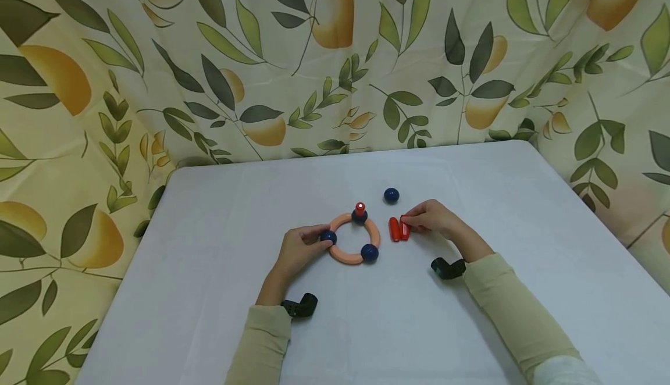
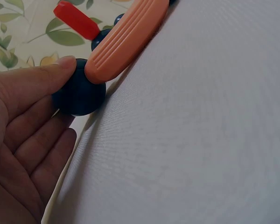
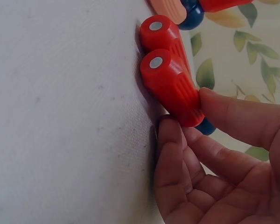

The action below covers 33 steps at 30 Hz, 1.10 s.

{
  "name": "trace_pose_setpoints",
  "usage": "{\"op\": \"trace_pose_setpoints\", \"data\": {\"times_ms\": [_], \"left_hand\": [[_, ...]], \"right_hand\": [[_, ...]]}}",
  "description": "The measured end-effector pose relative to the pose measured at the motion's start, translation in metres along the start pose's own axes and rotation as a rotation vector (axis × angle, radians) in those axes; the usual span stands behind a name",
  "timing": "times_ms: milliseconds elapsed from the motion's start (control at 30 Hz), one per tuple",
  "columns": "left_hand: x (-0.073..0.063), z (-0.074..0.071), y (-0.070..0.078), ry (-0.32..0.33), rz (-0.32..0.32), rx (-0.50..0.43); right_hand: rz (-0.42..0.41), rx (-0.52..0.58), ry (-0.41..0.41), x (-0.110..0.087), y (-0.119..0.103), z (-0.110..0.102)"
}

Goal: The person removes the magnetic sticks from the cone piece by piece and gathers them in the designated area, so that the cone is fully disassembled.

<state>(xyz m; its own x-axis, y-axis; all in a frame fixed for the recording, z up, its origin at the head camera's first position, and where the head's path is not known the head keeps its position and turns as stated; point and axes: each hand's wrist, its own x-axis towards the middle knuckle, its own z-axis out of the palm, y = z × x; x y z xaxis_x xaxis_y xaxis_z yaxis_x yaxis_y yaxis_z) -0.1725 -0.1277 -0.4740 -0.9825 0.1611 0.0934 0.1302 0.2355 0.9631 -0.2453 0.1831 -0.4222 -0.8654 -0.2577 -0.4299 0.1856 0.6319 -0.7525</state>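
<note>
On the table lies a ring of curved orange rods (image 1: 374,232) joined by three dark blue balls. My left hand (image 1: 302,249) pinches the ring's left blue ball (image 2: 79,91) between thumb and fingers. From the back ball a short red rod (image 1: 360,208) stands upright. Right of the ring, two red rods lie side by side, the left one (image 1: 394,229) and the right one (image 3: 170,86), each with a round silvery spot on its end. My right hand (image 1: 433,220) pinches the right red rod by its far part between thumb and fingers.
A loose blue ball (image 1: 391,195) sits behind the red rods. The white-covered table (image 1: 366,327) ends at a back edge against a leaf-and-fruit patterned curtain (image 1: 314,100). A black wrist camera (image 1: 300,306) is strapped on the left wrist, another (image 1: 448,268) on the right.
</note>
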Motion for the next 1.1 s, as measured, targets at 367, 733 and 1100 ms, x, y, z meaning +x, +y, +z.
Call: {"op": "trace_pose_setpoints", "data": {"times_ms": [367,733,1100], "left_hand": [[0.001,0.001,-0.002,-0.001,0.030,0.030],[0.006,0.004,0.005,0.012,-0.010,0.072],[0.054,0.017,0.026,-0.054,-0.107,0.204]], "right_hand": [[-0.014,0.012,-0.011,-0.002,0.000,-0.001],[-0.009,-0.062,0.096,-0.005,0.004,-0.002],[-0.221,-0.044,0.261,-0.014,-0.011,0.012]]}}
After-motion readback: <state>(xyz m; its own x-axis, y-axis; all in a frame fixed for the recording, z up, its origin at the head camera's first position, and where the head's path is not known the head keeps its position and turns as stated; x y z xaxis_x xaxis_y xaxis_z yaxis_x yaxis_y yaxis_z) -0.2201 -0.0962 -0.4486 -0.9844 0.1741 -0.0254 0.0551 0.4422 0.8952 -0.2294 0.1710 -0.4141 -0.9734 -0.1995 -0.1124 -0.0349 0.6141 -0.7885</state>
